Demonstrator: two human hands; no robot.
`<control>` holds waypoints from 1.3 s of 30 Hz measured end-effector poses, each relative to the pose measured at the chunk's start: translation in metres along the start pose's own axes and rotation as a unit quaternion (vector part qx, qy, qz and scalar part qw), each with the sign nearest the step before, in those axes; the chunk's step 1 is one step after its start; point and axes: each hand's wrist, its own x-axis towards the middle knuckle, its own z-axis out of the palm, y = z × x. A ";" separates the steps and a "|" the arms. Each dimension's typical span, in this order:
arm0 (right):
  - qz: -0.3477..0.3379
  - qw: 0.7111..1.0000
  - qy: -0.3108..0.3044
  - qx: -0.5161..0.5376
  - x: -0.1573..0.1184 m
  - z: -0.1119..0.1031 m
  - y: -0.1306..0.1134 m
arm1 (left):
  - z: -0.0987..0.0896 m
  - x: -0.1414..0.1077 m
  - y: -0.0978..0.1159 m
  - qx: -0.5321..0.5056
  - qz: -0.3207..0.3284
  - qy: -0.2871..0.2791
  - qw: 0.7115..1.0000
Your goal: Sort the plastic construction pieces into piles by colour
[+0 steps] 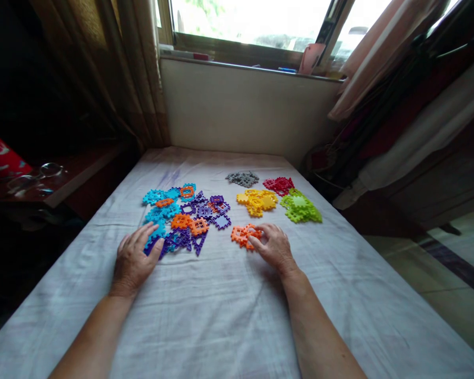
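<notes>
Table w/ white cloth (229,316) holds a mixed blue, purple & orange pile (181,218) on the L side, plus yellow pile (257,202), green pile (302,206), red pile (279,186) & gray pile (242,179) toward the far R. L hand (136,258), loosely open, rests at mixed pile's near-left edge; can't tell if it grips any. R hand (274,246), half-curled, has fingertips on the small orange pile (244,236), nearer than yellow; firm hold unclear.

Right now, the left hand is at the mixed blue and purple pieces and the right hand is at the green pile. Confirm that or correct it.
The right hand's pile is wrong: the head view shows the right hand at the small orange pile. The left hand is at the mixed blue and purple pieces, as stated.
</notes>
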 end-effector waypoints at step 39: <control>-0.114 0.988 -0.058 0.088 0.008 0.046 -0.097 | 0.001 0.001 0.010 0.011 0.004 -0.051 0.999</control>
